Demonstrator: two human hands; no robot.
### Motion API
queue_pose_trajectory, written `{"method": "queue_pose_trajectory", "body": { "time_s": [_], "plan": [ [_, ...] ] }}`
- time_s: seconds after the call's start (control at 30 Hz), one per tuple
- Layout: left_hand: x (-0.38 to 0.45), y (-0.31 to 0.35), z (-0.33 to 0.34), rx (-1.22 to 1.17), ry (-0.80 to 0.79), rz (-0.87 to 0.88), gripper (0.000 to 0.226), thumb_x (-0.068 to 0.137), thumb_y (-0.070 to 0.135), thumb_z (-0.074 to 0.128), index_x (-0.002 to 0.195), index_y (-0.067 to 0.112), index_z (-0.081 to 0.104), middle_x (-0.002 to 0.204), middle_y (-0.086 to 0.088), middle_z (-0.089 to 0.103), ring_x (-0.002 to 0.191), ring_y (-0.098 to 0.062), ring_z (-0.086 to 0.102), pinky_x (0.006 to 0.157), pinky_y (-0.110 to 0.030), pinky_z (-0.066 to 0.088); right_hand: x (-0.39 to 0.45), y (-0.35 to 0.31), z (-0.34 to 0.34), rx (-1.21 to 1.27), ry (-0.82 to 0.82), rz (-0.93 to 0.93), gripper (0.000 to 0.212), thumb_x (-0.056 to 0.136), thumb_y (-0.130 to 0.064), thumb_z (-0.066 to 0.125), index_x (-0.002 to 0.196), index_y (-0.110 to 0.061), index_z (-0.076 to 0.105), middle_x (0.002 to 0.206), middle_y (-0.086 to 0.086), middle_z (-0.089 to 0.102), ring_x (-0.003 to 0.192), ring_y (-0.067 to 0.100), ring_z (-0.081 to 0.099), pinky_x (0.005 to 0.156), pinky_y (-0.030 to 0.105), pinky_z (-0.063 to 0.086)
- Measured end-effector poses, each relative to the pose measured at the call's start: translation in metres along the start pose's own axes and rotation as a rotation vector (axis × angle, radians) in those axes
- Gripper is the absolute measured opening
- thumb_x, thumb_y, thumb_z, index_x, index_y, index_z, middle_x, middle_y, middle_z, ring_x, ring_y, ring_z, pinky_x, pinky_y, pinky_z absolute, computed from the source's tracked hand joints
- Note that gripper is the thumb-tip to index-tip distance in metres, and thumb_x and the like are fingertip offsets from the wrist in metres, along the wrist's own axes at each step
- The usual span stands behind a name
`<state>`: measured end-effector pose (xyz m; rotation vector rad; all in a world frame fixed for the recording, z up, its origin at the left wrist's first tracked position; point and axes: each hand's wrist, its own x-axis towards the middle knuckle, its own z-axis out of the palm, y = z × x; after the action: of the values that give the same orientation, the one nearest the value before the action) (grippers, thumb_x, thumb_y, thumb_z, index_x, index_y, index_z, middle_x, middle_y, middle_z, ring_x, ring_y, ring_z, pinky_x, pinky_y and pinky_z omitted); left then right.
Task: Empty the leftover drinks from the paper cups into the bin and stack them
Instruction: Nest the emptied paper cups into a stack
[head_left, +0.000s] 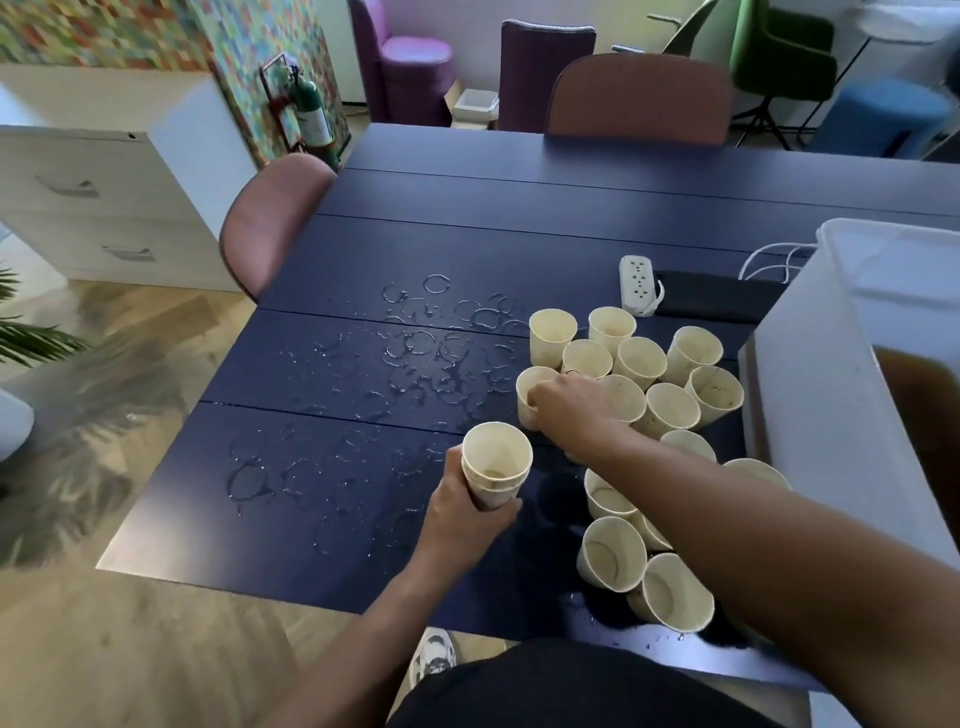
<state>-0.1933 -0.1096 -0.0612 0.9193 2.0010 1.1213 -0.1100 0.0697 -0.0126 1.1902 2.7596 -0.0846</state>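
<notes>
L hand, lower centre: wrapped round cup stack. R hand, centre: fingers curled on loose cup; approx. 15 more cups beside, centre-right. Bin right edge. Risk: wet table, R forearm toppling cups.

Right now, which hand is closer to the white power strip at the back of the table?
Right. The right hand grips a cup in the cluster just in front of the power strip. The left hand holds a cup stack nearer the person, farther from it.
</notes>
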Motion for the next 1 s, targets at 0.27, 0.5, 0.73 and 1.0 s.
{"method": "queue_pose_trajectory", "body": {
  "time_s": [0.27,0.5,0.73,1.0],
  "plan": [
    [0.001,-0.008,-0.003,0.015,0.008,-0.029,0.065,0.075,0.022,0.086,0.12,0.033,0.04,0.105,0.018,0.059,0.098,-0.012,0.058,0.071,-0.014,0.04,0.003,0.006,0.006,0.066,0.136,-0.016,0.023,0.093,-0.024,0.055,0.107,-0.026,0.073,0.098,0.01,0.068,0.09,0.031,0.063,0.062,0.029,0.037],
    [0.004,-0.008,0.011,-0.004,-0.061,-0.091,0.06,0.077,0.022,0.084,0.118,0.032,0.042,0.104,0.019,0.059,0.095,-0.003,0.058,0.075,-0.023,0.044,-0.021,0.001,-0.06,0.262,0.455,-0.24,0.014,0.089,-0.028,0.066,0.095,-0.021,0.077,0.09,-0.001,0.073,0.088,0.026,0.062,0.061,0.03,0.044],
    [0.022,-0.004,0.023,-0.12,-0.067,-0.164,0.057,0.067,0.029,0.088,0.11,0.031,0.049,0.1,0.006,0.068,0.094,-0.017,0.063,0.076,-0.026,0.054,-0.052,-0.007,-0.086,0.288,0.459,-0.377,0.009,0.08,-0.029,0.067,0.078,-0.024,0.074,0.071,-0.006,0.068,0.069,0.024,0.06,0.052,0.027,0.039],
    [0.032,0.015,0.027,-0.166,-0.036,-0.081,0.054,0.06,0.034,0.079,0.104,0.039,0.049,0.085,0.011,0.07,0.077,-0.009,0.065,0.075,-0.038,0.057,-0.052,-0.005,-0.063,0.341,0.135,-0.339,0.021,0.097,-0.036,0.057,0.105,-0.029,0.074,0.103,-0.005,0.07,0.096,0.021,0.06,0.071,0.035,0.047]
  ]
}}
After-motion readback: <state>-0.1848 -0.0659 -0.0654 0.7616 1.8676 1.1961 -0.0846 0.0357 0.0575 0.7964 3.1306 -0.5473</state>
